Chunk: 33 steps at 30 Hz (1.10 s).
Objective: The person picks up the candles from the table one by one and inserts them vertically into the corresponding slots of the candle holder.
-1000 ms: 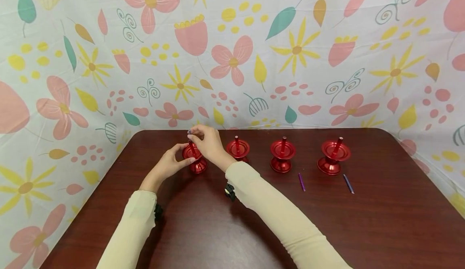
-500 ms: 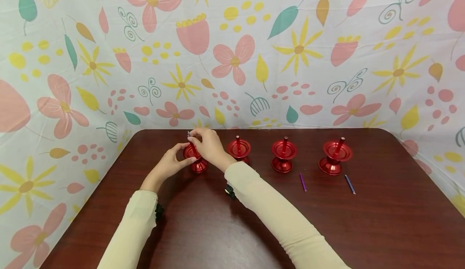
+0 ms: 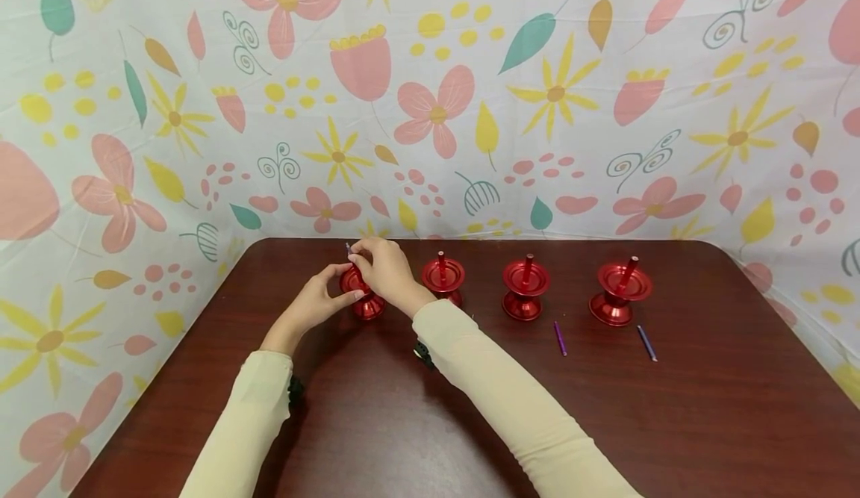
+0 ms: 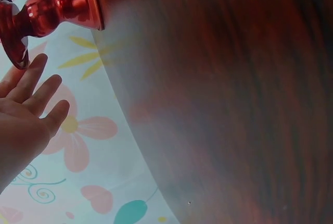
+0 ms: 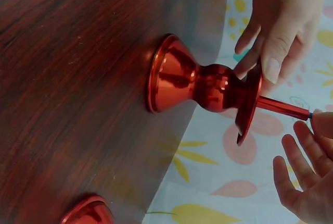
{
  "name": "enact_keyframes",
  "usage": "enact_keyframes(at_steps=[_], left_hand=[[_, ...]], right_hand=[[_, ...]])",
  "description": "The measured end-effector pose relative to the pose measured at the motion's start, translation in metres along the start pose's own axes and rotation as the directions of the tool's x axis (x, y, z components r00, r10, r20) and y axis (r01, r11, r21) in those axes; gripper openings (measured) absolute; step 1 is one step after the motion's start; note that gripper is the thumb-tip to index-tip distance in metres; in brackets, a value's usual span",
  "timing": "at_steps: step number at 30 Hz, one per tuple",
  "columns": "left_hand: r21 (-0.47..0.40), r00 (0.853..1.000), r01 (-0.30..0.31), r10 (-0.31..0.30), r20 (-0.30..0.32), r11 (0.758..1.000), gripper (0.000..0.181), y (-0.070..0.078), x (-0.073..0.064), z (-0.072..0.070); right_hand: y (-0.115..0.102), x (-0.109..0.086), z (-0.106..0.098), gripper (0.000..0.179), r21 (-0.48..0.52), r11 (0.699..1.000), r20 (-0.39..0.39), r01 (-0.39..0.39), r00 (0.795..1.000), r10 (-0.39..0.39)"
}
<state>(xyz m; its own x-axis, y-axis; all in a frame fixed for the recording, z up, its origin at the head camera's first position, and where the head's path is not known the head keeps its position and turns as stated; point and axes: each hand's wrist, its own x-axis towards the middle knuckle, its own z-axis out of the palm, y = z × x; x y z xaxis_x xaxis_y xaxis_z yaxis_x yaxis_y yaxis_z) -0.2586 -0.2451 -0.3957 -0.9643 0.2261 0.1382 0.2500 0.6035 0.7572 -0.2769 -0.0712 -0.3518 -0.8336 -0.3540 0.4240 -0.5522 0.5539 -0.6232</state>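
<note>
Head view forward-down, wrist views close, tilted

Flowered cloth (image 3: 497,42) behind a dark table (image 3: 396,408)

Printed pink blooms, yellow starbursts, teal leaves and looping spirals cover the white cloth across the upper half of the frame and down both sides. The red-brown table has rounded far corners and a pale sheen at bottom centre. Near the middle of the frame stands a red holder (image 3: 445,283), its base partly hidden; a second red holder (image 3: 523,296) right of centre and a third red holder (image 3: 614,300) farther right stand apart. Below those two, a purple stick (image 3: 560,338) and a blue stick (image 3: 647,343) lie slantwise, well apart
</note>
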Motion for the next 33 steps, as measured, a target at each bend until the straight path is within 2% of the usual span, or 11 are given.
enact_keyframes(at_steps=[6,14,20,27,33], left_hand=[[-0.001,1.000,0.008,-0.008,0.003,1.000,0.065,-0.001,-0.001,0.001],[-0.002,1.000,0.011,-0.011,0.015,1.000,0.065,-0.002,-0.001,0.002],[0.029,1.000,0.005,-0.006,0.026,1.000,0.068,0.002,-0.001,0.001],[0.084,0.998,0.034,-0.038,0.048,0.996,0.071,0.007,-0.003,0.002],[0.136,1.000,-0.007,0.005,0.021,0.991,0.074,0.007,-0.009,0.002]], right_hand=[[0.003,-0.004,0.004,0.018,-0.009,1.000,-0.021,0.012,1.000,-0.012],[0.002,-0.011,0.000,0.037,-0.068,0.996,0.065,0.059,0.996,-0.054],[-0.003,-0.020,-0.017,0.045,-0.081,0.989,0.112,0.124,0.987,-0.115],[-0.001,-0.037,-0.039,0.047,-0.069,0.983,0.114,0.169,0.980,-0.161],[0.000,-0.049,-0.058,0.048,-0.094,0.971,0.129,0.221,0.969,-0.209]])
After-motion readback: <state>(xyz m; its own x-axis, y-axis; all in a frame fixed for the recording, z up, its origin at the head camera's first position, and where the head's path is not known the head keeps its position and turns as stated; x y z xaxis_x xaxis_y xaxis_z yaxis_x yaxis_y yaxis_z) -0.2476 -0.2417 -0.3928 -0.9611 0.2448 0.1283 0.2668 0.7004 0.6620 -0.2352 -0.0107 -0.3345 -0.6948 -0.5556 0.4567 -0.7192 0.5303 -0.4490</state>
